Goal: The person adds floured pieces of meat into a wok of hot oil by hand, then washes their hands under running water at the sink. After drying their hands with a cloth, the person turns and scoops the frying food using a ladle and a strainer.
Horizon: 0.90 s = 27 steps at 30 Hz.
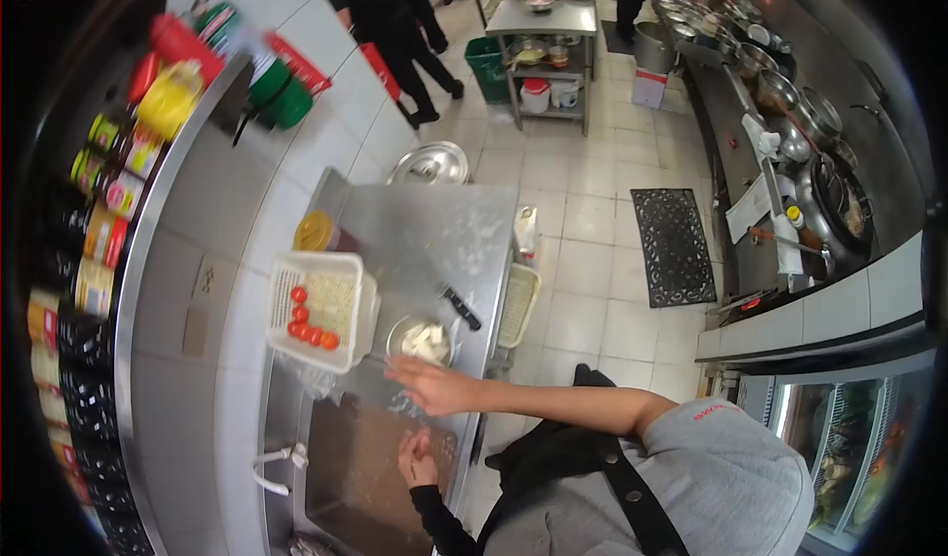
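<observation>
My right hand (432, 385) is over the counter's edge by the sink, just below a round bowl of white chunks (425, 341). Its fingers are stretched out and apart, with nothing visible in them. My left hand (419, 459), below a black sleeve, is over the sink (346, 457) with its fingers curled together; whatever they may hold is too small to make out. A black-handled knife (461, 307) lies on the steel counter (434, 220) beside the bowl. Red tomatoes (315, 336) sit in a white basket (355, 350) at the counter's wall side.
A faucet (281, 465) stands at the sink's wall side. A lidded container (318, 231) is behind the basket. Jars (96, 286) line a shelf at left. A floor mat (674, 248) and stove with pans (834, 210) are at right. People (380, 23) stand farther off.
</observation>
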Available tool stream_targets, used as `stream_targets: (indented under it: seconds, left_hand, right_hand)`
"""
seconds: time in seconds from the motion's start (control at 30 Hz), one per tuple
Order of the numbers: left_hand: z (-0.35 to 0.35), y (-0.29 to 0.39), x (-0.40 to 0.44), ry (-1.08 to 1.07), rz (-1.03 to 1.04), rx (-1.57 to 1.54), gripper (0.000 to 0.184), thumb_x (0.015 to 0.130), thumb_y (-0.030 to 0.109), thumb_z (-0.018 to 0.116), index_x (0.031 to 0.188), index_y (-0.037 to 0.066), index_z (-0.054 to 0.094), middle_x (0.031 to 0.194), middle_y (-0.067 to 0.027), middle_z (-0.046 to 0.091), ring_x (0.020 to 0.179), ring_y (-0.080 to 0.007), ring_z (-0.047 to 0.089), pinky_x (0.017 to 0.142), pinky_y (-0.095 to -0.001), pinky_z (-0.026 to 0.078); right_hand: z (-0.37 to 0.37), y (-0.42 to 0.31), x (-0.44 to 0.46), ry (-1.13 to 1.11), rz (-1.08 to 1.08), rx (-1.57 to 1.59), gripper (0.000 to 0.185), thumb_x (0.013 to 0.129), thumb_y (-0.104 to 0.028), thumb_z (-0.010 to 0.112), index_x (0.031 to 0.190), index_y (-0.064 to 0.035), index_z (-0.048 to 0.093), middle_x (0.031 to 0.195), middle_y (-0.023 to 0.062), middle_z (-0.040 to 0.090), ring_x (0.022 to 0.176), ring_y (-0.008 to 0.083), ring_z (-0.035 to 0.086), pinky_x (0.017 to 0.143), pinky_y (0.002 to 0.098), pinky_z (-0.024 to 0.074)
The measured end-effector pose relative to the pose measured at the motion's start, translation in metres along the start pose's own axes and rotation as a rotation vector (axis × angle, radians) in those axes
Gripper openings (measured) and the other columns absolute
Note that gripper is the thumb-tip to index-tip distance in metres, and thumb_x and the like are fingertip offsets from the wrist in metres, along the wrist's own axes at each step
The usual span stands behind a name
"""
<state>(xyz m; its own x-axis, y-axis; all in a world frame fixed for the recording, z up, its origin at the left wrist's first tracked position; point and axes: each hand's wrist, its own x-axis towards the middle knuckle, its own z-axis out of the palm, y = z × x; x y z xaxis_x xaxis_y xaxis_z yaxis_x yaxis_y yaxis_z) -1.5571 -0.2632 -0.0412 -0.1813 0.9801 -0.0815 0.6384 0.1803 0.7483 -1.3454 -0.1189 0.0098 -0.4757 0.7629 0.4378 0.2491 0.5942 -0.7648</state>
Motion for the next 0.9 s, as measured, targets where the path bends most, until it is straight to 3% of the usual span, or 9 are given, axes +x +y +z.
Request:
stream_targets:
  seconds: [0.07,0.27,0.33,0.43,0.53,0.63,0.67,0.73,0.9]
  left_hand:
    - [0.035,0.092,0.034,-0.016,0.068,0.283,0.054,0.093,0.026,0.074,0.139,0.003,0.061,0.161,-0.0283,0.031,0.148,-0.0464,0.033,0.116,-0.0590,0.034]
    - [0.111,0.240,0.120,-0.180,0.255,0.561,0.077,0.093,0.035,0.071,0.156,0.004,0.039,0.167,-0.0308,0.011,0.149,-0.0622,0.007,0.122,-0.0635,0.016]
    - [0.146,0.257,0.156,-0.231,0.365,0.563,0.079,0.093,0.035,0.071,0.155,-0.002,0.038,0.165,-0.0346,0.013,0.151,-0.0571,0.010,0.124,-0.0614,0.011]
    - [0.212,0.292,0.203,-0.326,0.458,0.513,0.082,0.093,0.036,0.071,0.154,-0.006,0.036,0.164,-0.0375,0.012,0.151,-0.0591,0.007,0.124,-0.0601,0.010]
    - [0.284,0.338,0.245,-0.447,0.546,0.445,0.083,0.093,0.035,0.072,0.155,-0.004,0.034,0.165,-0.0359,0.010,0.149,-0.0620,0.006,0.123,-0.0611,0.012]
    - [0.349,0.392,0.287,-0.550,0.597,0.388,0.084,0.092,0.033,0.072,0.158,0.000,0.032,0.167,-0.0323,0.007,0.148,-0.0648,0.005,0.122,-0.0629,0.015]
    - [0.367,0.410,0.301,-0.567,0.597,0.371,0.084,0.092,0.033,0.072,0.158,0.001,0.031,0.167,-0.0318,0.007,0.148,-0.0646,0.005,0.122,-0.0628,0.015]
    - [0.399,0.431,0.334,-0.582,0.626,0.322,0.084,0.091,0.030,0.073,0.158,0.002,0.031,0.167,-0.0316,0.007,0.149,-0.0635,0.005,0.122,-0.0621,0.016]
    - [0.495,0.472,0.419,-0.621,0.729,0.264,0.081,0.091,0.027,0.072,0.156,0.000,0.032,0.163,-0.0359,0.015,0.149,-0.0589,0.012,0.124,-0.0597,0.013]
  right_hand:
    - [-0.082,0.021,-0.010,0.053,0.165,-0.156,0.067,0.091,-0.013,0.067,0.153,-0.0061,0.042,0.168,0.0221,0.017,0.150,0.0532,0.020,0.113,0.0684,0.0305]
    - [-0.260,0.180,-0.148,0.263,0.934,-0.347,0.086,0.089,-0.031,0.074,0.161,-0.0184,0.029,0.172,0.0162,0.003,0.154,0.0536,0.002,0.109,0.0832,0.0162]
    - [-0.298,0.223,-0.237,0.330,1.217,-0.344,0.078,0.091,-0.035,0.072,0.158,-0.0134,0.036,0.170,0.0206,0.012,0.153,0.0522,0.012,0.113,0.0769,0.0217]
    - [-0.308,0.296,-0.416,0.583,1.248,-0.482,0.059,0.086,-0.024,0.071,0.134,0.0089,0.058,0.138,0.0302,0.058,0.136,0.0453,0.049,0.114,0.0453,0.0419]
    - [-0.306,0.280,-0.544,0.567,1.500,-0.427,0.053,0.085,-0.029,0.065,0.126,0.0053,0.066,0.128,0.0296,0.065,0.123,0.0438,0.060,0.109,0.0461,0.0460]
    - [-0.258,0.271,-0.658,0.729,1.496,-0.686,0.031,0.083,-0.023,0.061,0.086,0.0067,0.070,0.086,0.0287,0.071,0.085,0.0453,0.069,0.077,0.0536,0.0533]
    - [-0.245,0.262,-0.688,0.726,1.780,-0.396,0.028,0.082,-0.018,0.059,0.084,0.0077,0.068,0.083,0.0282,0.070,0.076,0.0400,0.068,0.069,0.0514,0.0508]
    - [-0.241,0.221,-0.658,1.180,2.035,-0.010,0.024,0.083,-0.016,0.058,0.078,0.0051,0.068,0.077,0.0245,0.069,0.066,0.0306,0.066,0.058,0.0470,0.0459]
    - [-0.265,0.211,-0.586,1.332,2.096,0.284,0.017,0.083,-0.011,0.061,0.087,0.0024,0.070,0.078,0.0198,0.070,0.063,0.0286,0.066,0.054,0.0434,0.0465]
